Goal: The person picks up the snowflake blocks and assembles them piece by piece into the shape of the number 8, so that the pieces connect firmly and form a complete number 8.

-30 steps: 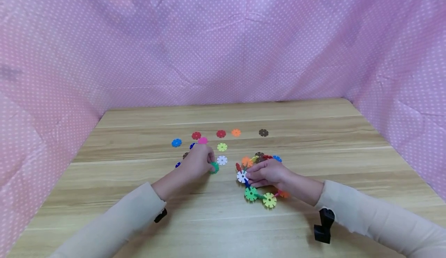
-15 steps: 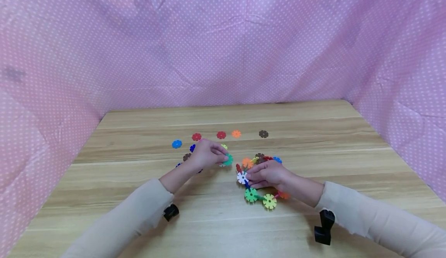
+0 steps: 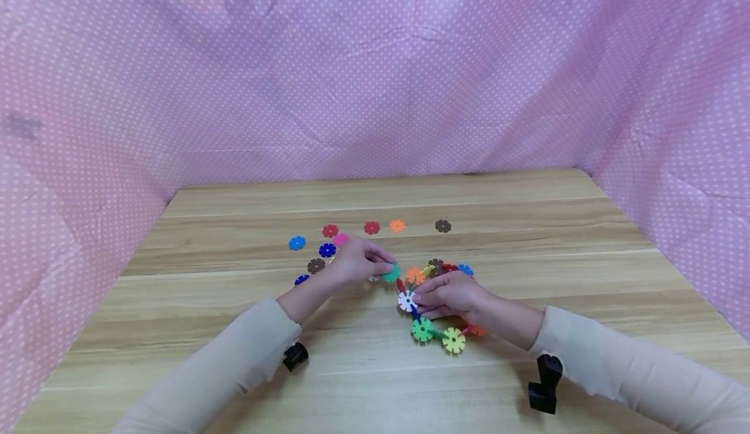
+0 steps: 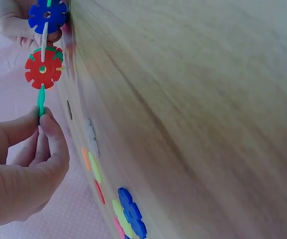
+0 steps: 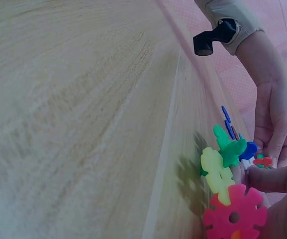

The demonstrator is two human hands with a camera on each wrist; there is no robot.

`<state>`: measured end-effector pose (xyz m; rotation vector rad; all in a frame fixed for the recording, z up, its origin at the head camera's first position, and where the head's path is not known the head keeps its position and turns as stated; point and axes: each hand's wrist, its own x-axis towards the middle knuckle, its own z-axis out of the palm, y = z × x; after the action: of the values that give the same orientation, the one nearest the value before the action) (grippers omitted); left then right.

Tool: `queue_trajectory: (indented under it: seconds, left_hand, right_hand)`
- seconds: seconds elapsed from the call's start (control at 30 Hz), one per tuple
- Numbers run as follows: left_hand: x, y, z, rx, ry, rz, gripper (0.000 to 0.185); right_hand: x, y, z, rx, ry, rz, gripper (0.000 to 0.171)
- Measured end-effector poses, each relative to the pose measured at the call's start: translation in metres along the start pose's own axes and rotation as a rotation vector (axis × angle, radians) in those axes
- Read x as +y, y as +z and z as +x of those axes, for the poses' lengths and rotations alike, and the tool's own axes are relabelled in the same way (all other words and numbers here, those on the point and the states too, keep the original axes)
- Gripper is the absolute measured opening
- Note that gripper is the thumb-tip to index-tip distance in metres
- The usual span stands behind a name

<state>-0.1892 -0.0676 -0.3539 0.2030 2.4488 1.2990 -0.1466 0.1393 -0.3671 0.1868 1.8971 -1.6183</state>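
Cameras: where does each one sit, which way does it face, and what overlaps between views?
Head: high, looking forward and down at the table; both sleeves, left hand, right hand show.
Left wrist: beside the left hand, facing the green piece it pinches.
Right wrist: low along the tabletop, facing the flower chain.
Shared: the chain shows in all three.

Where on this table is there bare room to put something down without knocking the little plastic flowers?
Bare wood runs along the wooden table's left side, the near edge between the sleeves, the right side, and the far strip behind the brown flower disc. The middle is crowded: loose discs around the left hand, which pinches a green disc, and the joined multicoloured disc ring under the right hand.
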Motion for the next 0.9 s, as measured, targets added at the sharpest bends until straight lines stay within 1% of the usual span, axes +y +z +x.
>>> queue_trajectory:
  seconds: [0.17, 0.27, 0.37, 0.53, 0.67, 0.8, 0.9]
  left_hand:
    - [0.000, 0.002, 0.003, -0.027, 0.022, 0.060, 0.011]
    - [0.000, 0.004, 0.004, -0.032, 0.026, 0.073, 0.010]
    - [0.000, 0.007, 0.005, -0.018, 0.011, 0.059, 0.008]
    - [0.001, 0.013, 0.003, 0.030, -0.032, 0.011, 0.009]
    - [0.000, 0.018, 0.000, 0.054, -0.054, -0.029, 0.009]
    - [0.001, 0.020, -0.001, 0.064, -0.049, -0.021, 0.008]
    - [0.001, 0.019, -0.001, 0.074, -0.035, -0.010, 0.008]
  right_hand:
    - [0.000, 0.001, 0.000, 0.022, 0.010, -0.043, 0.025]
    - [0.001, 0.003, 0.000, 0.047, 0.018, -0.075, 0.023]
    - [0.003, 0.007, 0.001, 0.096, 0.018, -0.086, 0.021]
    - [0.004, 0.013, -0.001, 0.198, 0.010, -0.102, 0.017]
    - [0.007, 0.015, -0.003, 0.223, -0.002, -0.109, 0.017]
    - [0.008, 0.015, -0.002, 0.232, 0.008, -0.102, 0.016]
    - [0.007, 0.014, -0.001, 0.219, 0.009, -0.079, 0.017]
